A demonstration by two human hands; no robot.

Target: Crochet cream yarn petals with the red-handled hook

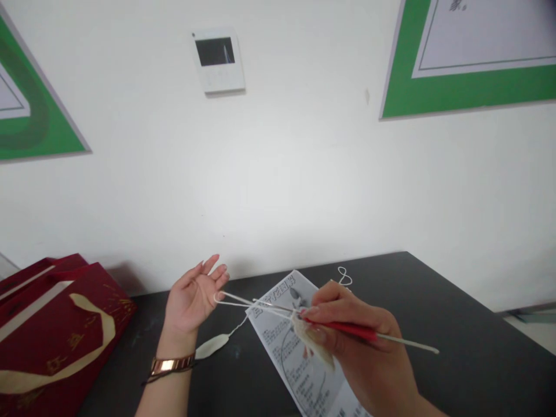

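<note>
My right hand [367, 333] pinches a crochet hook [347, 330] with a red grip and metal ends. Under its thumb is a cream crocheted piece [319, 347], partly hidden by the fingers. White yarn [243, 300] stretches from the hook's tip to my left hand [195, 298], where it loops by the edge of the palm. The left palm is turned up, with its fingers loosely spread. Just right of the left wrist, a pale leaf-shaped piece [212, 346] lies on the black table, a thin yarn tail running from it. Beneath the right hand lies a printed pattern sheet [278, 330].
Dark red gift bags [65, 324] with cream ribbon handles stand at the left of the black table [460, 336]. A loose curl of yarn [344, 277] rests near the back edge. Behind is a white wall with a small screen panel [219, 61] and green-framed posters [469, 92].
</note>
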